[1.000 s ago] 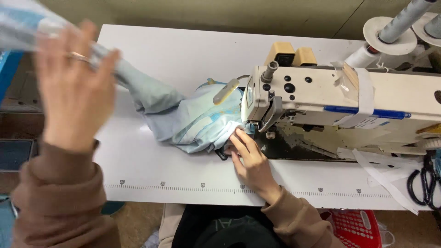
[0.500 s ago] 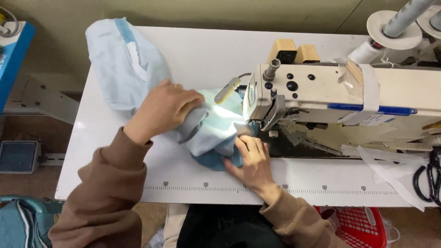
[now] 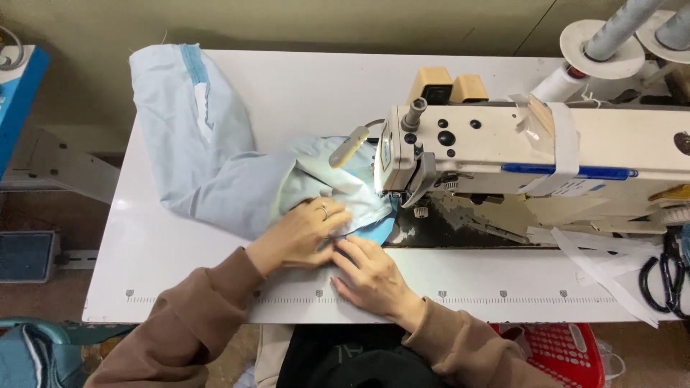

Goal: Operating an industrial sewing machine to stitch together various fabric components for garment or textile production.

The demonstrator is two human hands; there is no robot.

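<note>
Both palms flat, fingers spread, clamped on nothing — pressing pale blue cloth (image 3: pixel 215 172) down on the white table (image 3: pixel 302 79).

Left hand (image 3: pixel 298 233) on the cloth's folded edge, right hand (image 3: pixel 370 276) just beside it, touching — bulk of the cloth trailing up and left, its near end tucked under the head of the cream sewing machine (image 3: pixel 532 154).

Needle hidden behind sewing machine (image 3: pixel 532 154) head, scissors (image 3: pixel 665 280) cut by right edge, red basket (image 3: pixel 557 352) partly under table (image 3: pixel 460 287)
</note>
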